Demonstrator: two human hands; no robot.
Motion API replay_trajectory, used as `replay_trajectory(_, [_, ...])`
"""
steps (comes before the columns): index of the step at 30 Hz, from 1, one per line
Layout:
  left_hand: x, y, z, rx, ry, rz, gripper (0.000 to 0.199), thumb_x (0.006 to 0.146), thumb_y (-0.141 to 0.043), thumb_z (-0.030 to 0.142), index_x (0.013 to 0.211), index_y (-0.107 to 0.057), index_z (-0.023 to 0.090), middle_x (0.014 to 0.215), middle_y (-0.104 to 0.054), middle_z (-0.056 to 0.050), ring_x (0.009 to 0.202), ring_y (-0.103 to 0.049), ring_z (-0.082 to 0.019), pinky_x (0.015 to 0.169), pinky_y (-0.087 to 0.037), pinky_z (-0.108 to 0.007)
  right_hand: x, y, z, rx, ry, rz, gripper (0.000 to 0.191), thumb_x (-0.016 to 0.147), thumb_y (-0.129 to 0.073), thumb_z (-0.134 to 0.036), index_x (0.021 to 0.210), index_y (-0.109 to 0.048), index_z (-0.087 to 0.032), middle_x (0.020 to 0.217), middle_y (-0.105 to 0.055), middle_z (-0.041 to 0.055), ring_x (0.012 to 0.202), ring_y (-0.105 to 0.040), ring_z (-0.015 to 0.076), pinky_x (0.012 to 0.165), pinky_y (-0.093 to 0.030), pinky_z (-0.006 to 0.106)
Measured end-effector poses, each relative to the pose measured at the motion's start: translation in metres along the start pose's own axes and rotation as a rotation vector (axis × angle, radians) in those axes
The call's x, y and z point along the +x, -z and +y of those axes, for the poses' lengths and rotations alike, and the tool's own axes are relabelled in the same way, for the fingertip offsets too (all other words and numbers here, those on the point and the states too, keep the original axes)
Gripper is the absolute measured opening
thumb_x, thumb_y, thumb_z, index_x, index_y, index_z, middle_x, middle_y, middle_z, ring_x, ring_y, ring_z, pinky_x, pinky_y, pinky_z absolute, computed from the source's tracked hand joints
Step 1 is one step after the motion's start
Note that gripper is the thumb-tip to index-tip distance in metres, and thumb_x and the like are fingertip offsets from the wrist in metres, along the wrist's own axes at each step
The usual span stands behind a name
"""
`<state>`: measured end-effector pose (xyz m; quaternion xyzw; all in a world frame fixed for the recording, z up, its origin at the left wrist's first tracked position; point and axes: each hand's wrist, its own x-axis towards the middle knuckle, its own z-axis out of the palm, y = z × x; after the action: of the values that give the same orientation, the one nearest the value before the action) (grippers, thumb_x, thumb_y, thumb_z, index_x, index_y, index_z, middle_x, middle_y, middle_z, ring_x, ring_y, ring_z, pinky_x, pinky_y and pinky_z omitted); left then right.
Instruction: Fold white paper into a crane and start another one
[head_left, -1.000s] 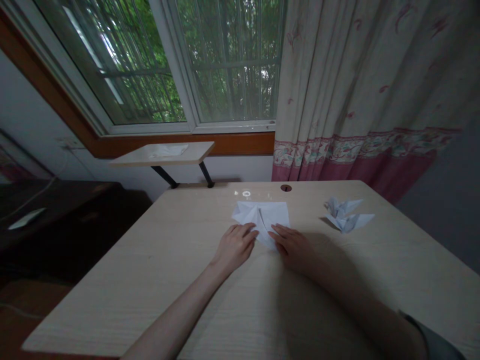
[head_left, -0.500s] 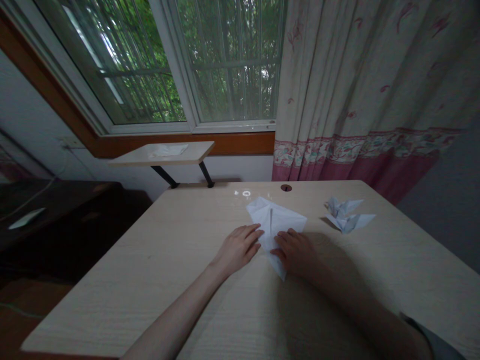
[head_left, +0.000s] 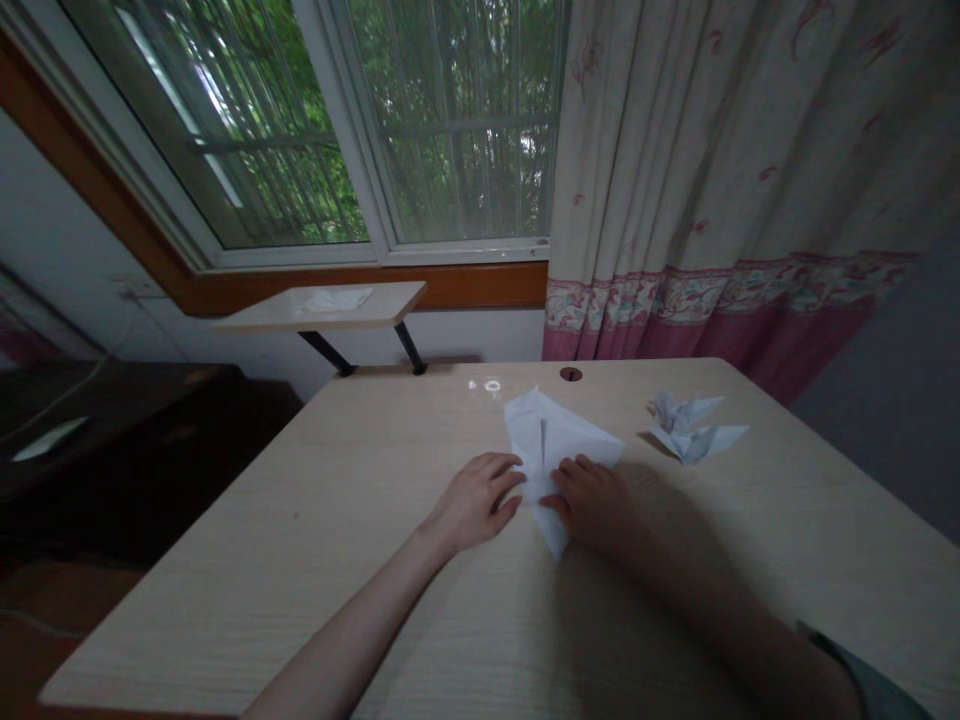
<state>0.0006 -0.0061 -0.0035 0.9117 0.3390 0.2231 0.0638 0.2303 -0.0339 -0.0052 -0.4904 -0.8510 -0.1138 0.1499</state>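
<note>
A white folded paper (head_left: 564, 428) lies on the light wooden table (head_left: 300, 530), its pointed lower end toward me and a crease down its upper middle. My left hand (head_left: 478, 500) rests at the paper's left edge, fingers slightly apart and the thumb spread below them. On the paper's right part lies my right hand (head_left: 592, 503), its fingers bent and pressing down on the paper, the thumb near the middle. To the right stands a folded paper figure (head_left: 694, 430) with pointed ends.
A small raised shelf (head_left: 375, 312) on black legs holds a flat white sheet (head_left: 337, 299) at the back left. A round cable hole (head_left: 571, 374) sits near the back edge. Behind are a window and a curtain (head_left: 675, 200); a dark surface (head_left: 112, 430) stands left.
The folded paper has turned slightly, its upper part shifting right and its lower tip left. My left thumb has spread a little from the fingers. My right hand has hardly moved.
</note>
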Motion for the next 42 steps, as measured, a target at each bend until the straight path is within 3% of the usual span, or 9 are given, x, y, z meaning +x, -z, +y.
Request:
replay_trajectory(5, [0.001, 0.003, 0.002, -0.031, -0.005, -0.040, 0.027, 0.090, -0.060, 0.021, 0.117, -0.065, 0.021, 0.116, -0.066, -0.007, 0.109, -0.059, -0.024, 0.097, -0.049, -0.042, -0.001, -0.006, 0.004, 0.089, 0.023, 0.085, 0.007, 0.092, -0.062, -0.025, 0.089, -0.066, -0.020, 0.094, -0.071, 0.0085, 0.093, -0.064, 0.0265, 0.081, -0.052, 0.041])
replay_trajectory(12, [0.002, 0.006, 0.005, -0.066, -0.031, -0.092, 0.031, 0.089, -0.059, 0.017, 0.119, -0.065, 0.023, 0.118, -0.066, -0.004, 0.110, -0.058, -0.023, 0.097, -0.048, -0.040, 0.000, -0.018, 0.011, 0.344, -0.044, 0.120, 0.014, 0.089, -0.061, -0.015, 0.099, -0.067, -0.022, 0.101, -0.070, 0.0068, 0.099, -0.064, 0.0245, 0.092, -0.052, 0.041])
replay_trajectory(22, [0.004, 0.010, 0.007, -0.078, -0.053, -0.109, 0.033, 0.089, -0.058, 0.018, 0.121, -0.065, 0.023, 0.119, -0.067, -0.005, 0.111, -0.058, -0.023, 0.097, -0.048, -0.040, 0.004, -0.037, 0.023, 0.609, -0.019, 0.238, 0.032, 0.085, -0.044, -0.003, 0.097, -0.067, -0.021, 0.096, -0.068, 0.0063, 0.095, -0.064, 0.0214, 0.091, -0.054, 0.040])
replay_trajectory(36, [0.004, 0.008, 0.005, -0.049, -0.037, -0.076, 0.026, 0.092, -0.056, 0.019, 0.114, -0.069, 0.024, 0.113, -0.070, -0.003, 0.105, -0.062, -0.021, 0.094, -0.049, -0.037, 0.005, -0.027, 0.022, 0.543, -0.053, 0.151, 0.035, 0.080, -0.049, 0.001, 0.093, -0.073, -0.021, 0.094, -0.069, 0.0060, 0.094, -0.062, 0.0215, 0.087, -0.054, 0.038])
replay_trajectory(42, [0.003, 0.005, 0.003, -0.007, -0.010, -0.016, 0.020, 0.095, -0.054, 0.020, 0.105, -0.071, 0.022, 0.105, -0.071, -0.003, 0.098, -0.062, -0.021, 0.088, -0.050, -0.037, 0.004, -0.028, 0.024, 0.504, -0.034, 0.159, 0.032, 0.080, -0.053, -0.001, 0.094, -0.074, -0.021, 0.105, -0.072, 0.0075, 0.100, -0.065, 0.0227, 0.092, -0.053, 0.041])
